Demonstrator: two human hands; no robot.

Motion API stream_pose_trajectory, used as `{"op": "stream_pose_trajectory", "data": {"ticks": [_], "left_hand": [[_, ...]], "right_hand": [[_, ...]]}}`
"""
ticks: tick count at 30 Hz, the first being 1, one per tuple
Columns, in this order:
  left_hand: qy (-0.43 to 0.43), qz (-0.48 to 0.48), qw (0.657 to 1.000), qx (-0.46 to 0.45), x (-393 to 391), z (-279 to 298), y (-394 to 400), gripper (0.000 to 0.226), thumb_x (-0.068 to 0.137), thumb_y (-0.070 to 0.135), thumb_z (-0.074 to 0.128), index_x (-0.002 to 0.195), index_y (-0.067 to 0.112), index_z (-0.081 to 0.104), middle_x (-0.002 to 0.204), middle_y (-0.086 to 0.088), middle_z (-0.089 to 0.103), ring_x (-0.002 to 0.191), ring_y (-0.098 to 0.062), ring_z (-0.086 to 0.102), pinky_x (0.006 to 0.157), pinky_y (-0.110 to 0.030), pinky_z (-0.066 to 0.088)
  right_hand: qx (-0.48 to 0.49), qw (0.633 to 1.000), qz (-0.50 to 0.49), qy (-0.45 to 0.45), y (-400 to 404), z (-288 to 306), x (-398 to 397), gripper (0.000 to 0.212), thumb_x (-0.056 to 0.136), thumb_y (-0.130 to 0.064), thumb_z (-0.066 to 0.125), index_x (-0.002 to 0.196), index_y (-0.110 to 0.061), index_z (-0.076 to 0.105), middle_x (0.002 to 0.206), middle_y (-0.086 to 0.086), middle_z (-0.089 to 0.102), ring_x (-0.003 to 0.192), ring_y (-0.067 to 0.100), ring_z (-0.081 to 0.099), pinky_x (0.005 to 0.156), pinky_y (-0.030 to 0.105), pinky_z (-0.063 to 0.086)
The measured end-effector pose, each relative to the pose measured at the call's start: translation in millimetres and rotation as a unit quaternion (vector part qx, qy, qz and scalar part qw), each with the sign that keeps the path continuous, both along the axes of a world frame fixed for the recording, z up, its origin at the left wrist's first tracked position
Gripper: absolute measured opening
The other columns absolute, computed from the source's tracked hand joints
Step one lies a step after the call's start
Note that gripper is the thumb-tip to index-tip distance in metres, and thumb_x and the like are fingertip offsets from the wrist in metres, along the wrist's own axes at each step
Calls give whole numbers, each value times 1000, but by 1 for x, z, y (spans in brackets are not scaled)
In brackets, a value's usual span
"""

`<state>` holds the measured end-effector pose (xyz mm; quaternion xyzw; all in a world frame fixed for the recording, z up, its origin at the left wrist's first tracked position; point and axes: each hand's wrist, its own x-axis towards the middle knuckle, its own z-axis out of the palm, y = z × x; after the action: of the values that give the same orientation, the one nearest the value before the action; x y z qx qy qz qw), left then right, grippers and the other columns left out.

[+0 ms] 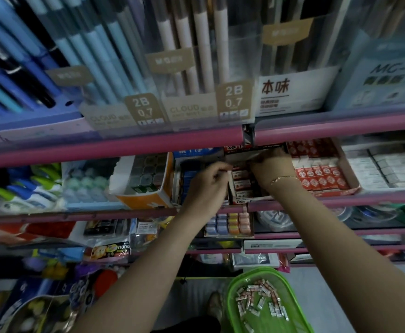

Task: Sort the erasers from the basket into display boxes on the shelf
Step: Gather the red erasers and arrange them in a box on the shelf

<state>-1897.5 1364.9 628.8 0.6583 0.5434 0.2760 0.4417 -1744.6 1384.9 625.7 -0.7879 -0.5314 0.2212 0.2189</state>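
A green basket (235, 287) on the floor at the bottom right holds several small wrapped erasers (259, 301). On the middle shelf stands a display box (242, 186) with rows of red-and-white erasers. My left hand (208, 183) has its fingers curled at the box's left wall and seems to pinch a small eraser there. My right hand (272, 165) grips the box's raised back flap, and its wrist wears a thin bracelet.
To the right is a larger box of red erasers (317, 174), then a tray of white erasers (384, 169). At left are a blue eraser box (184, 181) and an orange box (143, 179). A pink shelf rail (110, 147) overhangs the boxes, with pens above.
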Motion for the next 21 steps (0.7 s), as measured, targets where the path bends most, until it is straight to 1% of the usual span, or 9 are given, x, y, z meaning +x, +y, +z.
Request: {"op": "stream_pose_trajectory", "data": {"ticks": [2,4,6,8,11,13,15,17,21], "left_hand": [[-211,62,968,-116,3,7,3,40,95,4,33,104,29,62,86,-4,65,64,-4,62,57,-22,50],[-400,90,887,-212,8,13,6,44,91,-6,32,110,21,62,87,-4,73,82,-13,69,68,-27,55],[-498,93,824,-254,15,20,5,36,92,-5,36,113,14,60,98,-5,72,96,-19,67,77,-31,54],[-529,102,799,-266,24,23,0,32,92,-1,42,119,8,57,115,-11,65,109,-22,61,84,-31,51],[-502,110,812,-277,34,24,-6,38,93,7,47,130,-1,53,129,-17,58,118,-29,55,97,-38,45],[-425,103,864,-249,36,21,-8,29,94,10,52,120,1,60,117,-15,66,105,-27,63,90,-37,50],[-273,90,939,-191,33,17,-7,22,91,19,61,110,10,62,110,-10,69,98,-24,67,84,-38,56],[-147,54,975,-159,29,12,-5,21,84,25,71,102,18,63,107,-7,70,97,-23,67,85,-45,56],[-67,-24,988,-138,30,13,3,20,74,26,80,87,36,69,88,10,70,84,-6,66,73,-22,52]], "right_hand": [[30,994,-12,100,-15,16,4,19,90,-11,54,97,-2,70,100,17,68,92,29,63,74,25,47],[24,936,-25,351,-35,35,4,12,86,-5,59,88,-6,70,88,13,70,78,26,65,71,32,55],[-17,857,-4,515,-51,47,2,9,82,-3,63,90,-5,67,84,12,70,73,23,66,69,34,57],[-33,844,18,535,-59,47,-1,20,80,0,67,99,-2,62,83,13,68,71,22,66,66,33,59],[9,858,-13,513,-61,44,-1,23,78,7,67,97,-3,59,76,11,64,63,21,65,58,26,56],[3,883,4,470,-62,43,6,28,75,4,72,98,-7,59,74,11,65,66,23,66,64,31,58],[-18,912,51,407,-64,42,14,37,73,-2,76,103,-13,56,78,13,69,70,25,68,70,36,59],[-43,945,110,304,-66,43,19,41,74,-9,76,106,-18,52,78,9,69,65,19,66,64,32,57],[-16,977,160,141,-61,44,30,40,76,-16,74,112,-20,58,91,-3,66,81,13,63,76,27,52]]}}
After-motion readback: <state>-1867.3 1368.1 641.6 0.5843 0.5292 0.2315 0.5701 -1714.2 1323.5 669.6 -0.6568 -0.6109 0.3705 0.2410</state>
